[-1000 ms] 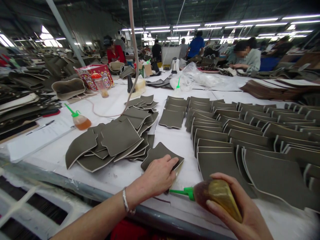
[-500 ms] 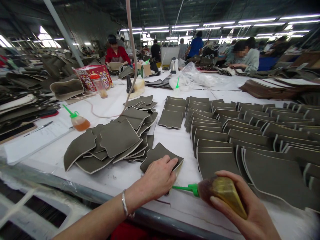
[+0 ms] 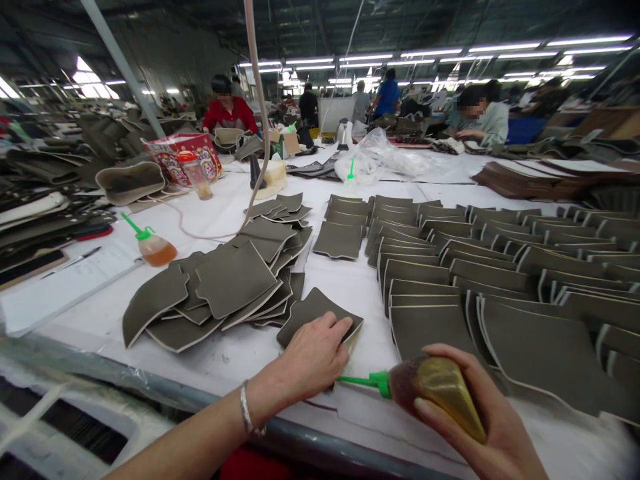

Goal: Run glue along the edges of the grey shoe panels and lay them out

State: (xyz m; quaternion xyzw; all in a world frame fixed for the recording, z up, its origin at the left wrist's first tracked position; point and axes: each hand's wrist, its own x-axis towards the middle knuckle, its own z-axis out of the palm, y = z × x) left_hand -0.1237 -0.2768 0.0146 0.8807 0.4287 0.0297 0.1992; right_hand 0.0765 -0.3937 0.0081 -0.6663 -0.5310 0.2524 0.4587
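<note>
Paper [image 3: 65, 293] lies at the far left of the white table [image 3: 240, 353], a pen [image 3: 75, 261] along its upper edge. Next comes a squat bottle of orange liquid [image 3: 157, 249], its green spout leaning left; behind it, farther back, a red patterned bag [image 3: 209, 160] stands with a red-lidded cup [image 3: 199, 179] just in front. To the right, a loose heap of grey-brown pieces [image 3: 235, 280] spreads out, pale edges showing, the pieces overlapping at all angles. Then my left wrist, wearing a silver bracelet [image 3: 245, 408], and my left hand [image 3: 313, 353], laid over a single grey-brown piece [image 3: 315, 308] near the front of the table, beside the heap. My fingers bend across its surface toward the right edge, where a yellowish strip shows beneath; my thumb is hidden, so I cannot tell whether I pinch it or only press. Farther right, a squeeze bottle [image 3: 440, 393] of amber liquid lies tilted sideways in my right hand [image 3: 493, 410], thumb and fingers wrapped around its body, its green nozzle pointing left, the tip close beside my left hand. Beyond it, rows of overlapping pieces [image 3: 525, 267] fill the right side.
</note>
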